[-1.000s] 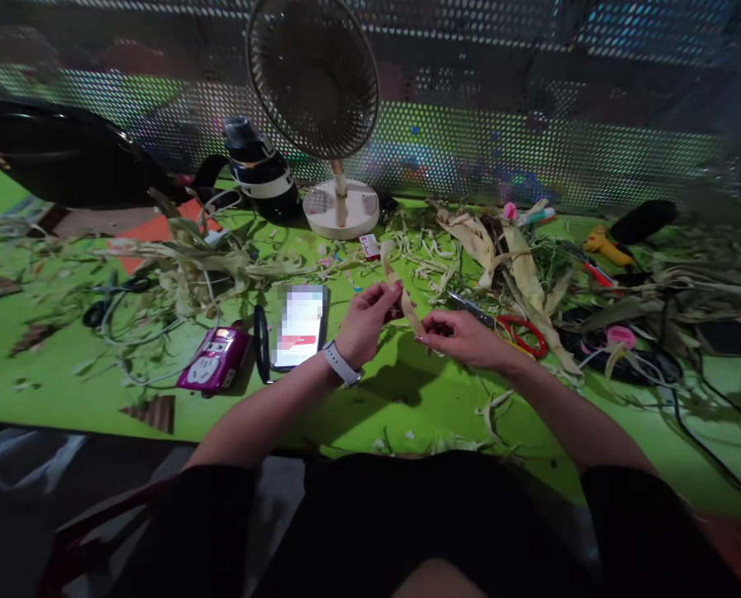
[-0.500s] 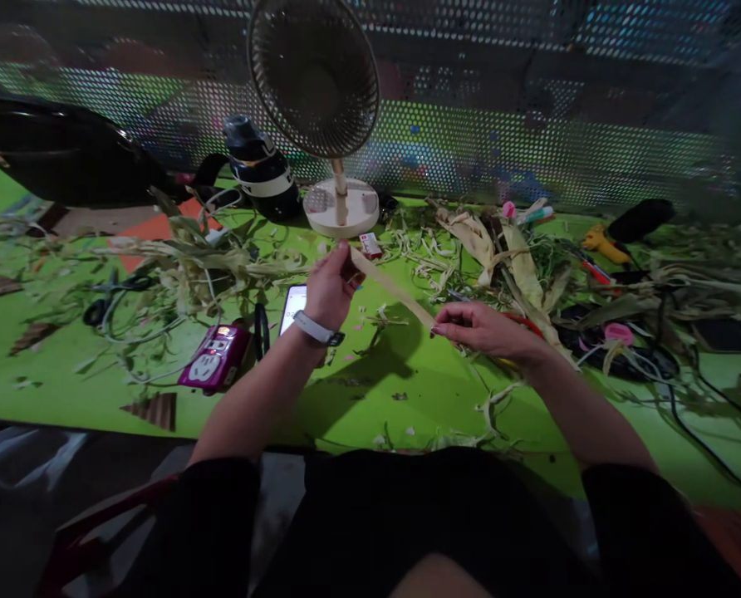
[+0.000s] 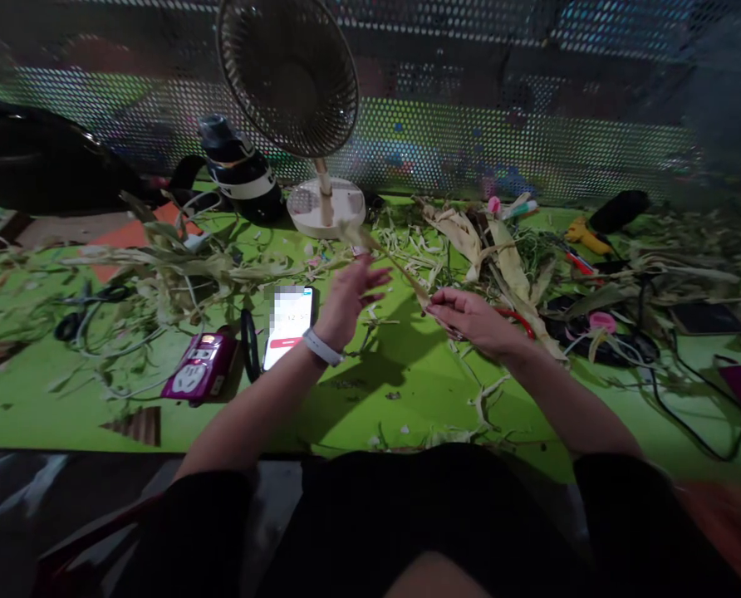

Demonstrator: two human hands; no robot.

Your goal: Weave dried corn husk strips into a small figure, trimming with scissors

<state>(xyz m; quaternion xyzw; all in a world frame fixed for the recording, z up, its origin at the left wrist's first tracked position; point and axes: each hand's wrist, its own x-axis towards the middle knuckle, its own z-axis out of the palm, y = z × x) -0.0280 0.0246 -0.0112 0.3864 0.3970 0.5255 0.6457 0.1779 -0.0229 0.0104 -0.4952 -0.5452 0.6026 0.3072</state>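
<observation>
Your right hand [image 3: 470, 320] pinches near end of long pale dried husk strip [image 3: 390, 264]; strip runs toward 10 o'clock, above green table [image 3: 408, 390]; your left hand [image 3: 349, 297], fingers spread, holds nothing, just beside strip's middle.

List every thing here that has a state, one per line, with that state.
left hand: open, fingers spread, beside the strip
right hand: pinching the strip's lower end
husk strip: taut, slanting up to the left
phone: screen lit, lying flat
power strip: indicator glowing
desk fan: upright; spinning or not, cannot tell
red-handled scissors: lying on the table, partly hidden
</observation>
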